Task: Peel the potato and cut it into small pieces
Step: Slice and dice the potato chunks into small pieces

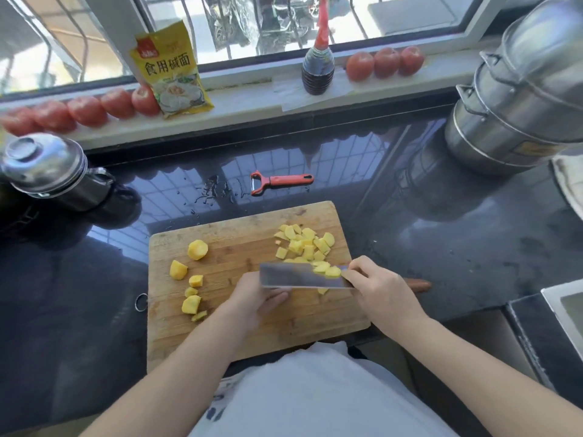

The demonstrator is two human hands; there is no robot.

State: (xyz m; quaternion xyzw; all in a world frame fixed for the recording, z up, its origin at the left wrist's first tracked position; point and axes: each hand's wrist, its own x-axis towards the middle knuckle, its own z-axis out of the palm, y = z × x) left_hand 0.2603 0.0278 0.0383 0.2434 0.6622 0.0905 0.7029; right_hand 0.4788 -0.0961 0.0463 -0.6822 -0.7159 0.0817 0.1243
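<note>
Where steel gleams: perhaps waxy potato chunks (303, 246).

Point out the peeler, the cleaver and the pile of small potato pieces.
peeler (288, 180): head view, red handle.
cleaver (293, 275): head view, flat of the blade.
pile of small potato pieces (304, 246): head view, middle of the heap.

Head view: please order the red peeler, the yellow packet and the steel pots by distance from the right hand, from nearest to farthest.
From the right hand, which grips the knife:
1. Red peeler, on the counter just behind the cutting board.
2. Steel pots, stacked at the far right of the counter.
3. Yellow packet, on the windowsill, to the left.
</note>
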